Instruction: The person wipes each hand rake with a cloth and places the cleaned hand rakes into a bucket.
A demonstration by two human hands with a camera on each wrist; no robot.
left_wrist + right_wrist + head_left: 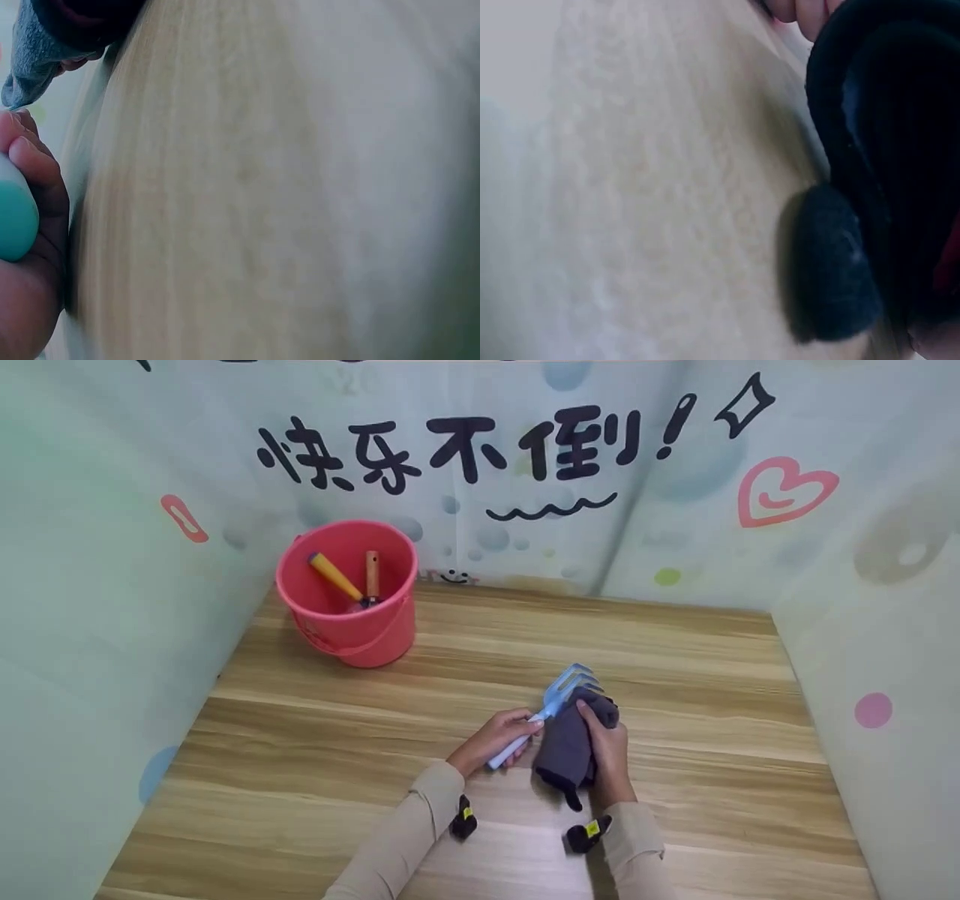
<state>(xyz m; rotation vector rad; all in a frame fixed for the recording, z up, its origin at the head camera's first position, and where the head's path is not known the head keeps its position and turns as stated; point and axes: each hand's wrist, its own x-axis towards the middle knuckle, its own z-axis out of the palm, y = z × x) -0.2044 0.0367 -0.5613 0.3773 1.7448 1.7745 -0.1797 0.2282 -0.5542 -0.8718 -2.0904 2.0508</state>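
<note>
My left hand [504, 739] grips the handle of a light blue hand rake [556, 695], its curled tines pointing away to the upper right. In the left wrist view, the handle's rounded teal end [16, 214] shows inside the curled fingers. My right hand [609, 746] holds a folded dark grey cloth [566, 746] against the rake's head, thumb on top. The cloth partly covers the tines. A dark edge and a small loop [832, 270] of the cloth show close up in the right wrist view, where most of the right hand is hidden.
A pink bucket [375, 641] stands at the back left of the wood-grain table [315, 780]. Inside it lean a yellow-handled tool [335, 576] and a wooden-handled tool [373, 574]. Printed cloth walls [525, 547] enclose the back and both sides.
</note>
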